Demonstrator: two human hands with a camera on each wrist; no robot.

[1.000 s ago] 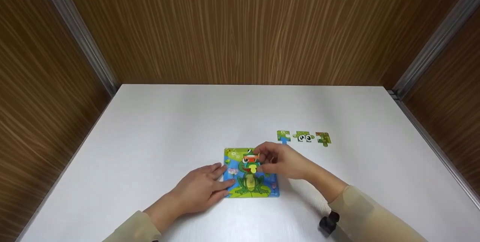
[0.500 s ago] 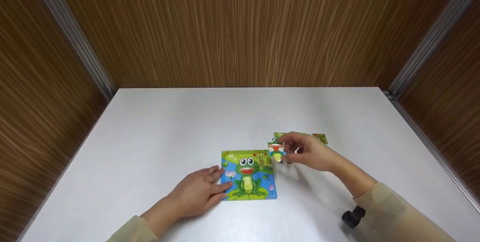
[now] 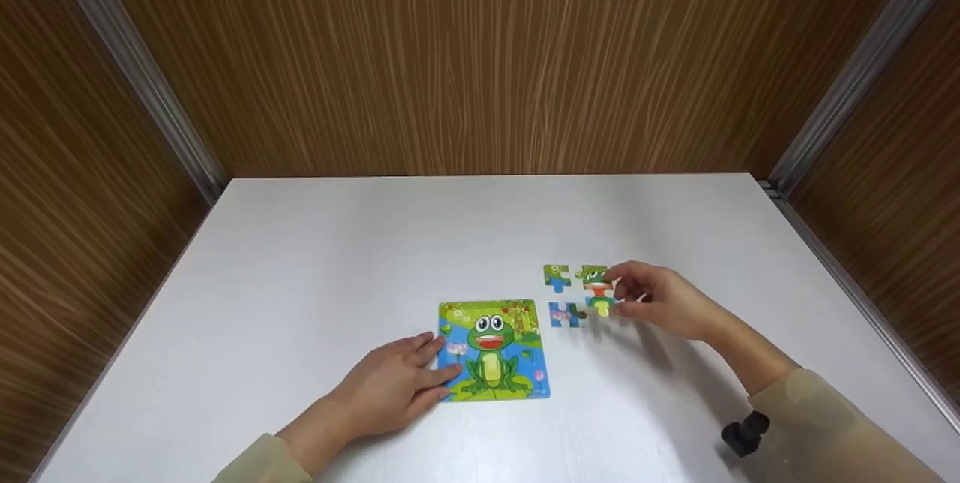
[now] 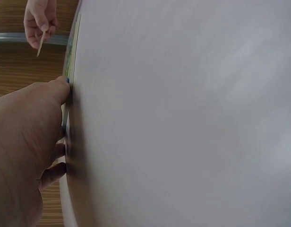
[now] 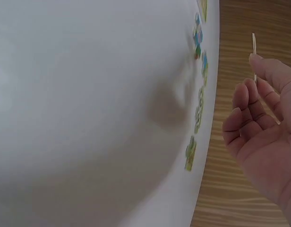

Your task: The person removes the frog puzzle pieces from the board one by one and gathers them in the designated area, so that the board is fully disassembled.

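Note:
A frog picture puzzle board lies flat on the white table. My left hand rests against its left side, fingertips on the edge; in the left wrist view the board appears edge-on beyond the thumb. Off the table, to the board's upper right, my right hand pinches a jigsaw piece with the frog's mouth and belly, seen as a thin edge in the right wrist view. Below it lie a corner piece, a blue-and-pink piece and a partly covered eyes piece.
A green-and-brown piece shows in the right wrist view but is hidden behind my hand in the head view. Brown wood-patterned panels stand behind and beside the white table. A black device is at my right sleeve.
My right hand has carried the mouth-and-belly piece from over the board to the right, above the loose pieces. The blue-and-pink piece has come into view. My left hand stays at the board.

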